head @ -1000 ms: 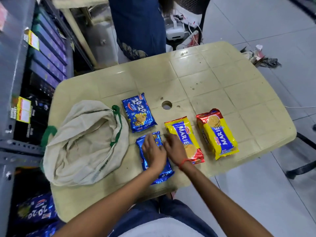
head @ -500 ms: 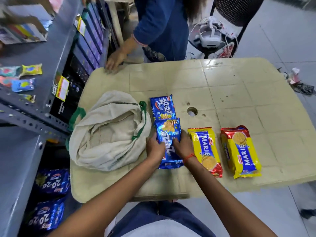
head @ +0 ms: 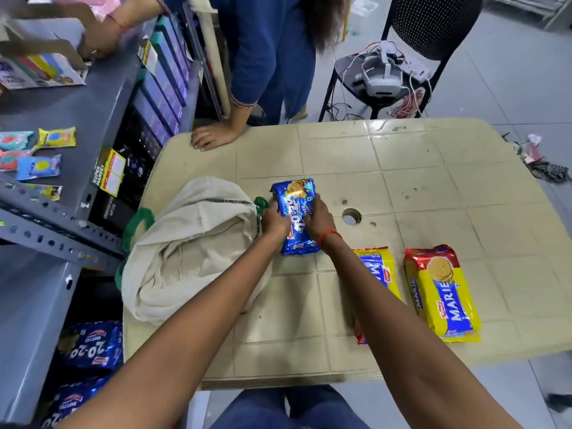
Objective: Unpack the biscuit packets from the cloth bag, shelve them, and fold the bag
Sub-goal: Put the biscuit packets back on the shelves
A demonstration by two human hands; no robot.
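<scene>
Here my left grip (head: 275,219) and my right grip (head: 315,219) close from either side on the blue 20-20 packets (head: 297,216), fingers curled against the long edges and thumbs pressed on the top wrapper. The blue wrapper at the near end looks like a second packet under the first, though I cannot tell for sure. The stack rests on the bench (head: 418,187), its far end pointing away from me. A red thread (head: 329,235) circles my right wrist. Just left of my left grip, touching the back of it, lies the cloth bag (head: 185,249), slumped and rumpled, its green handle (head: 137,222) sticking out on the far left side. To the right of my right grip, nearer to me, two yellow Marie packets lie side by side: the first Marie packet (head: 379,269) is partly hidden under my right forearm, the second Marie packet (head: 441,292) lies clear beyond it. Beyond my right grip is the round hole (head: 351,216) in the bench. Far to the left, a grey shelf (head: 62,236) holds more blue packets below.
</scene>
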